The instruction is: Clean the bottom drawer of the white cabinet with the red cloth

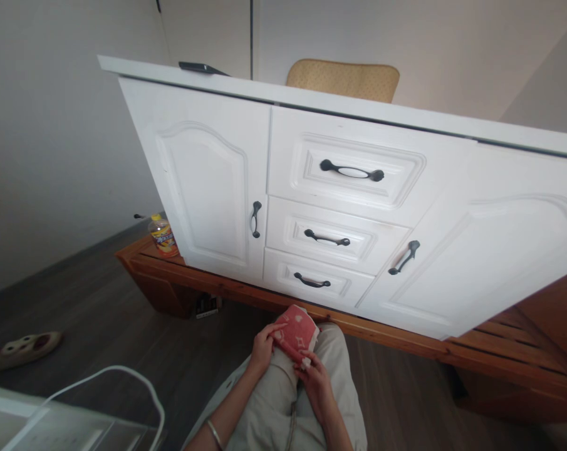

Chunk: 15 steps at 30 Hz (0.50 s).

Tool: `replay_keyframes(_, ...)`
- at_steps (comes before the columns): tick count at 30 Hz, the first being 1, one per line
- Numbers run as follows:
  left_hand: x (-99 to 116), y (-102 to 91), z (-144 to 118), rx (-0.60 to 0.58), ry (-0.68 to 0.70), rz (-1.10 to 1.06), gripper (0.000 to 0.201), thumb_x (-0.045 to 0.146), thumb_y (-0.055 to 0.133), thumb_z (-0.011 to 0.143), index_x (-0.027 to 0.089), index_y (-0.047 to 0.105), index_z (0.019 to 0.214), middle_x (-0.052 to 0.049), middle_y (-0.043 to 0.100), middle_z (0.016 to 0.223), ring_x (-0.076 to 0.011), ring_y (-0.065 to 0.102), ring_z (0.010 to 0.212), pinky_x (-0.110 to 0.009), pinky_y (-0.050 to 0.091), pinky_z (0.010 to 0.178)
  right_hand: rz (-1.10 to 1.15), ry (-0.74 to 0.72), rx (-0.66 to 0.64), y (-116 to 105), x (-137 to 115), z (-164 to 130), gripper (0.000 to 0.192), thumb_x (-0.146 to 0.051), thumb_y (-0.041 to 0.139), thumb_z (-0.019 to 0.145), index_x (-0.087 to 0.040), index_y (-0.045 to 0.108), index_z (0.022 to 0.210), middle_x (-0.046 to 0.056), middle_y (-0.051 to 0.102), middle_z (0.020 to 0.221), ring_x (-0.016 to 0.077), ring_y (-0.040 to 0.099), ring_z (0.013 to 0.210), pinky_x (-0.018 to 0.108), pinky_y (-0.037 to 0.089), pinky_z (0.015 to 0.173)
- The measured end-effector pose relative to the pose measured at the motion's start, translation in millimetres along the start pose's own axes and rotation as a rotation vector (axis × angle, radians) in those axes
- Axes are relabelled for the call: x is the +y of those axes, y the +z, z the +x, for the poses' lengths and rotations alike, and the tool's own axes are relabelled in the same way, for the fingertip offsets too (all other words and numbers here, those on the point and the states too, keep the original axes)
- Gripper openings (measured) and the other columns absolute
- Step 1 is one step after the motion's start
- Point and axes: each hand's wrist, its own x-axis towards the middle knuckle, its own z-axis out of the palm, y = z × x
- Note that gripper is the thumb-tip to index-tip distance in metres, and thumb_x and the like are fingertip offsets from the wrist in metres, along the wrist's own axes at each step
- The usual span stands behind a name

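Note:
A red cloth (295, 327) with white motifs and a pale edge lies bunched or folded over my knee, in front of the white cabinet. My left hand (263, 348) pinches its left side between thumb and fingers. On the near right side, my right hand (314, 376) grips the lower edge of the same cloth. Something small and whitish (306, 363) shows at the right fingers; whether it is part of the cloth or a ring I cannot tell. My legs in light trousers (269, 401) are under both hands.
A white cabinet (217, 188) with doors and three drawers stands on a low wooden bench (245, 291). A yellow-capped bottle (163, 237) is at its left. A dark flat device (198, 67) lies on top, a chair back (343, 79) behind. A white cable (137, 376) loops at lower left, near a slipper (27, 351).

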Motion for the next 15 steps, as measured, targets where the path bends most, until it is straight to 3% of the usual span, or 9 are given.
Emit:
replay_keyframes(5, 11.0, -4.3, -8.2, -0.039, 0.040, -0.024, 0.054, 0.049, 0.047, 0.084, 0.018, 0.083, 0.109, -0.010, 0.077, 0.117, -0.0112, 0.049, 0.055, -0.028, 0.041, 0.053, -0.085, -0.023, 0.032, 0.7, 5.6, 4.1, 0.044, -0.045, 0.094, 0.064, -0.022, 0.061, 0.081, -0.001, 0.069, 0.079, 0.0158, 0.064, 0.071, 0.028, 0.047, 0.064)
replay_keyframes(9, 11.8, -3.6, -7.3, -0.019, 0.049, 0.001, 0.062, 0.062, 0.044, 0.093, 0.017, 0.083, 0.108, -0.010, 0.079, 0.109, -0.0158, 0.059, 0.063, -0.031, 0.050, 0.061, -0.079, -0.077, 0.040, 0.5, 7.7, 4.7, 0.051, -0.038, 0.096, 0.058, -0.024, 0.052, 0.079, -0.004, 0.067, 0.076, 0.0141, 0.061, 0.067, 0.027, 0.046, 0.062)
replay_keyframes(12, 7.3, -1.6, -1.6, 0.021, 0.059, 0.025, 0.050, 0.062, 0.063, 0.083, 0.020, 0.085, 0.099, -0.010, 0.080, 0.108, -0.0241, 0.070, 0.089, -0.036, 0.057, 0.085, -0.043, -0.082, 0.036, -0.7, 9.8, 4.6, 0.053, -0.035, 0.096, 0.058, -0.025, 0.052, 0.084, -0.002, 0.072, 0.081, 0.0165, 0.065, 0.070, 0.028, 0.048, 0.064)
replay_keyframes(15, 1.9, -0.7, 2.8, 0.038, 0.072, 0.031, 0.039, 0.054, 0.075, 0.074, 0.023, 0.086, 0.095, -0.010, 0.081, 0.108, -0.0278, 0.071, 0.105, -0.040, 0.054, 0.101, 0.010, -0.087, 0.073, 0.7, 10.0, 4.7, 0.063, -0.033, 0.096, 0.056, -0.028, 0.056, 0.104, 0.000, 0.077, 0.088, 0.0190, 0.068, 0.068, 0.031, 0.049, 0.062)
